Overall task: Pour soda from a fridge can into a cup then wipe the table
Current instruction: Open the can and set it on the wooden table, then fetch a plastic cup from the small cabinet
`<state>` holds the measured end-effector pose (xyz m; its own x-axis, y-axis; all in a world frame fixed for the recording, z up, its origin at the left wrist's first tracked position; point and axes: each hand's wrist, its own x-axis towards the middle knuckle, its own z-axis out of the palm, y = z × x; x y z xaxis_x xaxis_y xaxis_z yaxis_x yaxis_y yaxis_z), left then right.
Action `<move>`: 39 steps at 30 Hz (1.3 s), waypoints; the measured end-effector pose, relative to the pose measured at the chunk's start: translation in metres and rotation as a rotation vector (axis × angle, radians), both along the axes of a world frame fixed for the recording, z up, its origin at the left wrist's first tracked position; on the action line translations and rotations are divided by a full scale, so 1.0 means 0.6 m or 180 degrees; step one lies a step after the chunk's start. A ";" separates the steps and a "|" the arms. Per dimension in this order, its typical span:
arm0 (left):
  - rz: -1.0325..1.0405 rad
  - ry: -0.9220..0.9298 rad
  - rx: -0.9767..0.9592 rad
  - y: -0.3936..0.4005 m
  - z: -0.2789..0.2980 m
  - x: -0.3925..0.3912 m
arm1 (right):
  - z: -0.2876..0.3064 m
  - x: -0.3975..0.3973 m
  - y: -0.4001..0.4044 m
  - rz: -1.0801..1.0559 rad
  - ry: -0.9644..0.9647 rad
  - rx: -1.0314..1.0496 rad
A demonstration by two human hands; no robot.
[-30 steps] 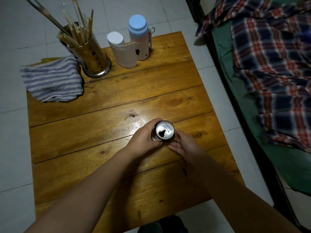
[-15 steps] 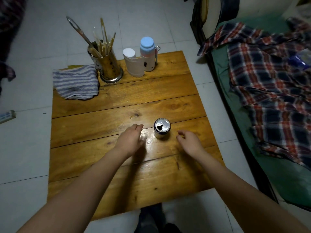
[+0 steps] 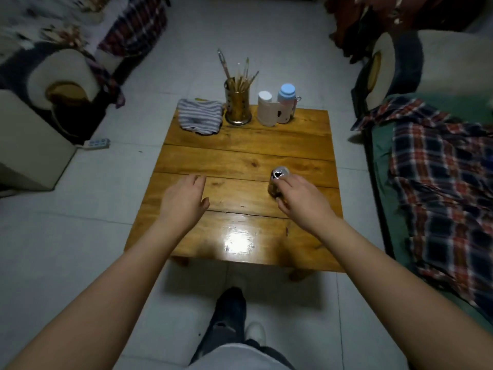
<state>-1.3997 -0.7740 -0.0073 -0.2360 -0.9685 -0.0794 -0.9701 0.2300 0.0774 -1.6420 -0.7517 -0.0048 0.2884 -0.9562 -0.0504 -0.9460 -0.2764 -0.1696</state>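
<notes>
The can (image 3: 277,180) stands upright on the desk (image 3: 240,153), toward its right side, with its opened top showing. The right hand (image 3: 298,201) is wrapped around the near side of the can: its fingers (image 3: 284,182) curl over the can's right flank up near the rim, and the thumb sits low against the can's near side, so the can is held between them. The left hand (image 3: 184,201) hovers over the desk well to the left of the can, palm down, fingers relaxed and loosely spread, holding nothing.

At the far edge of the desk, beyond the can, a white cup (image 3: 266,109) stands just beside a bottle (image 3: 286,102) with a blue lid. Left of the cup is a metal holder (image 3: 238,109) full of chopsticks, and left of that lies a striped cloth (image 3: 200,120), bunched at the desk's far left corner.
</notes>
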 end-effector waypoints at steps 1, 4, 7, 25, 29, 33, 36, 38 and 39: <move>0.0101 0.0018 -0.0032 0.023 0.006 0.015 | 0.003 0.013 0.012 0.0131 0.0020 -0.0051; 0.0374 0.0011 -0.0097 0.093 0.020 0.067 | 0.009 0.063 0.048 0.0479 0.0056 -0.0148; 0.0649 0.0045 -0.0120 0.159 0.029 0.123 | 0.014 0.121 0.081 0.0835 0.0077 -0.0214; 0.2578 0.0010 -0.0462 0.645 0.044 0.459 | 0.031 0.590 0.314 0.3022 -0.0071 -0.0347; 0.2950 -0.0039 -0.0478 0.743 0.037 0.502 | 0.024 0.669 0.385 0.3348 -0.0163 -0.0285; 0.3266 -0.0195 -0.0449 0.817 0.031 0.529 | 0.019 0.729 0.431 0.3699 0.0013 -0.0275; 0.3473 -0.0223 -0.0399 0.854 0.027 0.543 | 0.014 0.765 0.453 0.3914 0.0143 -0.0279; 0.3582 -0.0226 -0.0367 0.869 0.024 0.550 | 0.011 0.784 0.462 0.4034 0.0278 -0.0281; 0.3614 -0.0229 -0.0347 0.874 0.022 0.554 | 0.009 0.793 0.465 0.4073 0.0338 -0.0273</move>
<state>-1.0674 -0.2493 0.0056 0.7818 -0.6222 0.0403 -0.6235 -0.7804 0.0469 -1.1664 -0.4729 0.0009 0.9966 -0.0046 -0.0819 -0.0085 -0.9989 -0.0470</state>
